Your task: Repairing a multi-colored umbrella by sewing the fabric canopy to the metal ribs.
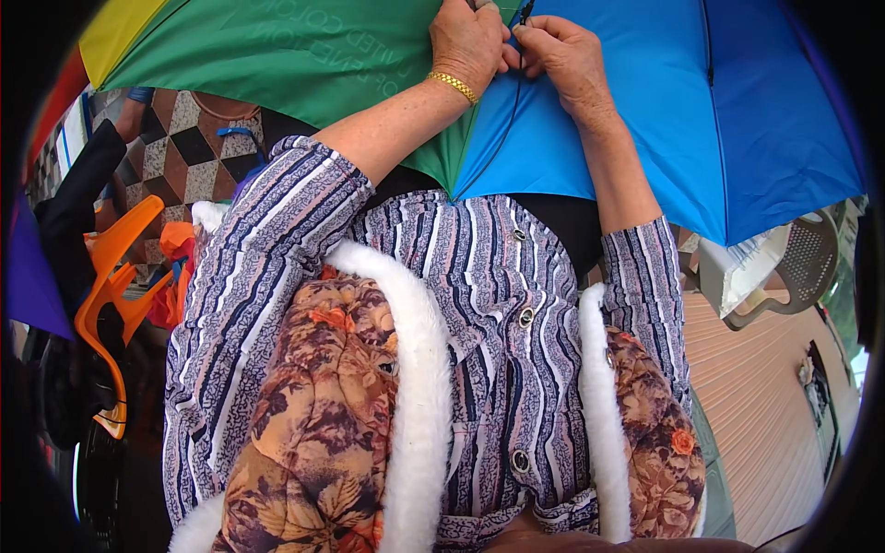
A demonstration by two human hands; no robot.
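Note:
A rainbow umbrella (pixel 608 138) lies spread over my lap, its green, light blue and dark blue panels nearest. Printed letters show reversed through the green cloth. Along the green and blue seam runs a thin black rib (pixel 498 147), bowed and standing off the cloth. My right hand (pixel 567 69) pinches this rib near a small black joint at the top of the picture. Close beside it, my left hand (pixel 467 44) is closed, with a gold watch-like bracelet (pixel 454 88) on its wrist. A dark end pokes out above the left fingers; the picture's edge cuts it off.
An orange plastic frame (pixel 109 304) stands at my left, near a purple cloth (pixel 35 276). Patterned tiles (pixel 189 152) cover the floor beyond. At right are a grey-brown perforated plastic seat (pixel 809 263), a white container (pixel 737 267) and a ribbed tan surface (pixel 756 378).

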